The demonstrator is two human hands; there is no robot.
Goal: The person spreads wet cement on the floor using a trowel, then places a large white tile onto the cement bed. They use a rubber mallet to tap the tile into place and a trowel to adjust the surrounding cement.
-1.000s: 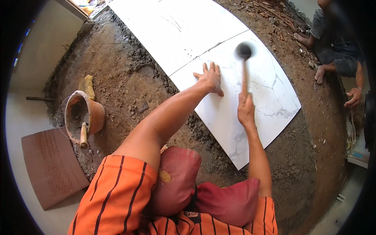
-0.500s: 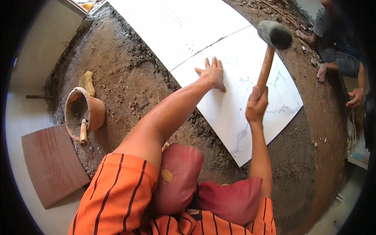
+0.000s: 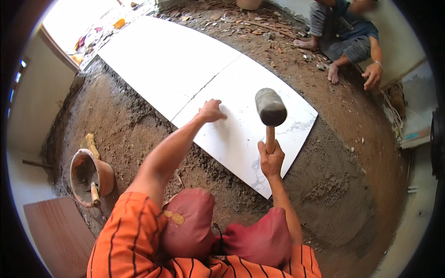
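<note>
My right hand (image 3: 271, 160) is wrapped round the wooden handle of a rubber mallet (image 3: 270, 107). The mallet's grey and black head is over a large white tile (image 3: 238, 148) with grey veins. At the tile's left part, my left hand (image 3: 212, 111) is open, its fingers apart and bent, casting a shadow on the surface. Whether its fingertips touch the tile I cannot tell. Beyond a narrow joint lies a second white tile (image 3: 167, 60), edge to edge with the first. Wet grey mortar (image 3: 324, 180) spreads right of the near tile.
On the dirt at left stands an orange bucket (image 3: 107, 178) with a wooden-handled tool (image 3: 95, 194) in it. A brown panel (image 3: 55, 231) lies below it. Another person (image 3: 354, 46) sits at the far right near rubble (image 3: 259, 28). Walls border both sides.
The view has shifted, showing more of the far tile and the other person. My left hand has lifted from lying flat to bent fingers. The mallet's head has come down closer to the tile.
</note>
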